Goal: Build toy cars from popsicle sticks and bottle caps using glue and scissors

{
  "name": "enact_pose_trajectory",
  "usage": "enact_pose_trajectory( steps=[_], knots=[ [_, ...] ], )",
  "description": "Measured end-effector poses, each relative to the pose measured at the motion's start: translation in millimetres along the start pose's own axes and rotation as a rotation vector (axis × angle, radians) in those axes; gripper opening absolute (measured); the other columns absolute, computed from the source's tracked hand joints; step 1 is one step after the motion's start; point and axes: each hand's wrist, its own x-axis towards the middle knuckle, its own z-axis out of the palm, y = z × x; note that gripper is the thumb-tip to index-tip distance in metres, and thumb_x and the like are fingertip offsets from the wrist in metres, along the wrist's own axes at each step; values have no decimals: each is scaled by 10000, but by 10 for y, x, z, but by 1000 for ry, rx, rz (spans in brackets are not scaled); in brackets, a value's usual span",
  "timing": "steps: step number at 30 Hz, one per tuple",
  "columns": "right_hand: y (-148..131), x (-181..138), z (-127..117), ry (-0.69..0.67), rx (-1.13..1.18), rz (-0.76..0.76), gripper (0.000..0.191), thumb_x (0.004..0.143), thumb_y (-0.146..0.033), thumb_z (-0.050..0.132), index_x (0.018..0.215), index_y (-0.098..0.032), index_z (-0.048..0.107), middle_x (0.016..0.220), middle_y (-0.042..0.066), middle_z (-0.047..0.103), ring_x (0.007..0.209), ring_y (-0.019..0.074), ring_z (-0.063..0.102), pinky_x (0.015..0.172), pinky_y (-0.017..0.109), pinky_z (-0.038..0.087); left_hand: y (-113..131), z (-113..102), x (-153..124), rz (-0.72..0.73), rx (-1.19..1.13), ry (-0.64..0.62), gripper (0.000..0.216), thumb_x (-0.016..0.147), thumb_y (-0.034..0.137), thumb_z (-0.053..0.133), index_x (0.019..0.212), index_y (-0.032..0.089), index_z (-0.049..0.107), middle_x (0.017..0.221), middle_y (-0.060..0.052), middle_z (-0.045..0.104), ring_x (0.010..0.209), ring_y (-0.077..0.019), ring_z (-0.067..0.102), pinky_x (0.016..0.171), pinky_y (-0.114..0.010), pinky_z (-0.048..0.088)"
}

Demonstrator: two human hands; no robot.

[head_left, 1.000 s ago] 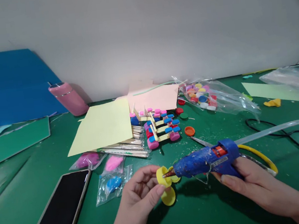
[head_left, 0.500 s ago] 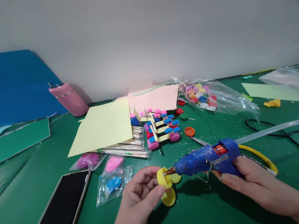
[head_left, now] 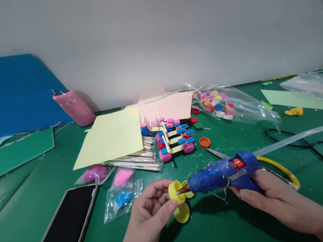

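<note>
My left hand (head_left: 153,209) pinches a yellow bottle cap (head_left: 174,191) between thumb and fingers, tilted on edge with its hollow side facing right. My right hand (head_left: 262,191) is wrapped round a blue hot glue gun (head_left: 224,173), and the gun's nozzle tip sits inside that cap. Two more yellow caps lie on the green mat: one (head_left: 182,213) just below the held cap, another (head_left: 189,192) behind the nozzle. A clear glue stick (head_left: 300,136) juts from the back of the gun to the right.
A dark tablet (head_left: 63,233) lies at front left beside small bags of pink and blue pieces (head_left: 121,189). Behind are stick-and-cap toy cars (head_left: 174,139), yellow paper (head_left: 111,137), a bag of coloured caps (head_left: 221,103), an orange cap (head_left: 204,142), a pink bottle (head_left: 74,106), a black cable (head_left: 303,140).
The glue gun's nozzle has shifted slightly within the yellow cap; both hands stay nearly where they were.
</note>
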Motion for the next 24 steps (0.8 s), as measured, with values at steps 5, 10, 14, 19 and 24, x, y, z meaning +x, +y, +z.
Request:
enact_pose_trajectory(
  steps=[5, 10, 14, 19, 24],
  knots=[
    [27, -1, 9, -8, -11, 11, 290, 841, -440, 387, 806, -218, 570, 687, 12, 583, 602, 160, 561, 545, 221, 489, 16, 24, -18, -17, -3, -1, 241, 657, 232, 699, 889, 196, 642, 795, -29, 656, 728, -137, 578, 652, -218, 457],
    [45, 1, 7, -14, -9, 17, 283, 845, -440, 389, 840, -219, 566, 719, 16, 593, 633, 162, 572, 573, 231, 495, 22, 41, -27, -20, -17, -2, 235, 655, 228, 699, 882, 193, 647, 768, -29, 658, 708, -135, 577, 648, -223, 457],
    [38, -2, -1, -9, -6, 22, 267, 848, -433, 394, 855, -226, 564, 727, 13, 598, 638, 161, 577, 573, 229, 496, 23, 43, -22, -18, -24, -23, 242, 655, 228, 699, 888, 191, 646, 770, -34, 657, 706, -142, 582, 646, -231, 460],
    [30, 0, -10, -8, -13, 15, 266, 848, -431, 397, 845, -225, 565, 708, 8, 588, 619, 156, 569, 557, 223, 490, 26, 49, -21, -18, -19, -19, 240, 653, 235, 700, 882, 191, 648, 765, -37, 656, 701, -150, 588, 647, -240, 465],
    [31, 0, -20, -13, -11, 22, 263, 850, -430, 397, 855, -222, 559, 734, 9, 591, 648, 157, 574, 575, 223, 490, 22, 58, -32, -6, -21, -7, 247, 654, 243, 698, 891, 197, 647, 776, -34, 655, 706, -149, 587, 646, -239, 466]
  ],
)
